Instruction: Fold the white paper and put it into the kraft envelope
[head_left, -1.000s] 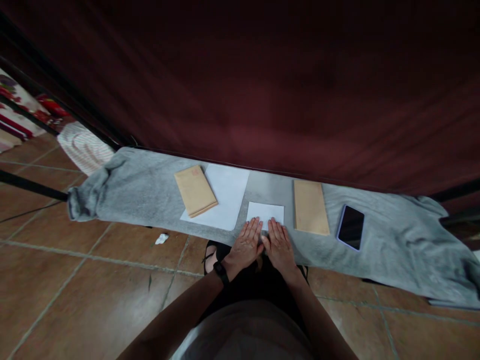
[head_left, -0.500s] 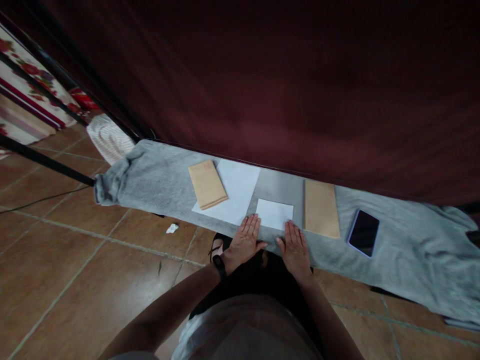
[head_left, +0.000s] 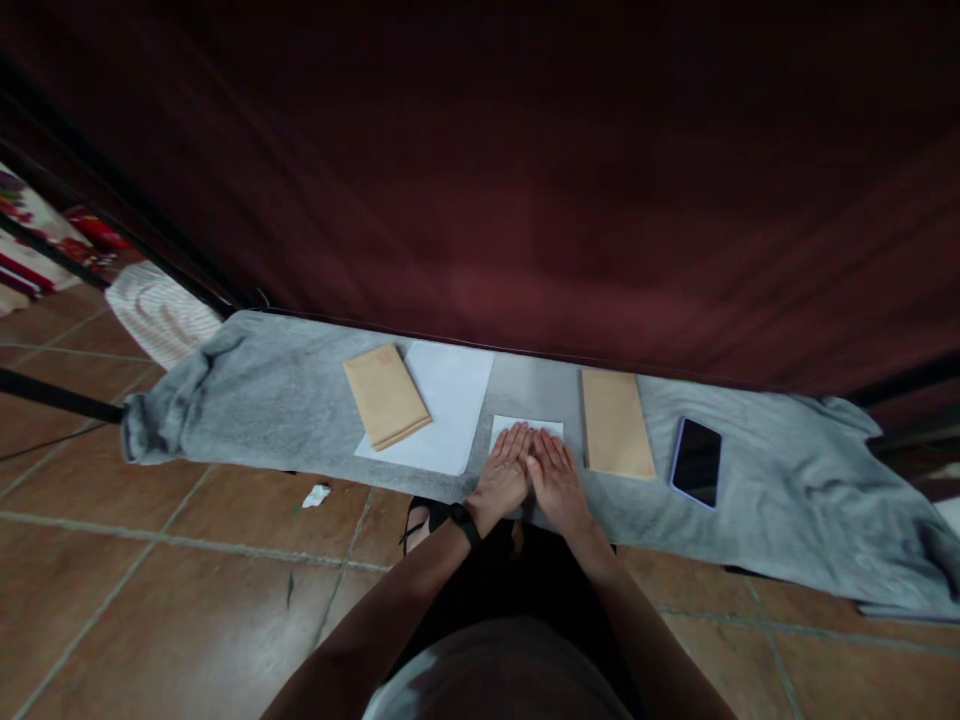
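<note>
A small folded white paper (head_left: pixel 525 426) lies on a grey cloth (head_left: pixel 285 390) over a narrow bench. My left hand (head_left: pixel 506 470) and my right hand (head_left: pixel 553 475) lie flat on it side by side, fingers stretched out and touching, covering most of the paper. A black band sits on my left wrist. Left of the hands is a larger white sheet (head_left: pixel 442 400) with a brown envelope (head_left: pixel 385 396) lying on it. Just right of the hands lies a second brown envelope (head_left: pixel 615 422).
A dark phone (head_left: pixel 696 462) rests on the cloth further right. A dark red curtain (head_left: pixel 525 180) hangs behind the bench. Brown tiled floor (head_left: pixel 150 580) with a white paper scrap (head_left: pixel 316 494) is below. A striped cloth (head_left: pixel 161 312) lies at the left.
My hands, spread apart at the paper's near corners half a second ago, have come together in the middle of the paper and moved further onto it.
</note>
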